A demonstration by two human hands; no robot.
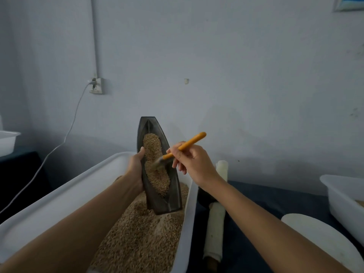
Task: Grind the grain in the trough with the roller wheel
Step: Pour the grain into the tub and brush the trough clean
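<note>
Holding the dark boat-shaped trough (157,198) tilted above a large white tub (59,192), the left hand (136,166) is gripping the trough's left rim, thumb hooked over the edge and fingers hidden beneath. Grain (155,166) is lying along the trough's channel in a long heap, and more grain (141,241) is filling the tub directly under it, the trough's near end appearing to dip into that pile. The right hand (194,162) is pinching an orange-handled brush (185,145), its bristles blurred and touching the grain at the trough's middle. Right of the tub, on the dark table (256,201), the roller wheel (214,217) is lying untouched, its white-wrapped axle pointing away and its dark disc partly hidden behind the right forearm. Another white tub (342,200) is sitting at the table's right edge, with a white oval lid (319,235) nearer.
</note>
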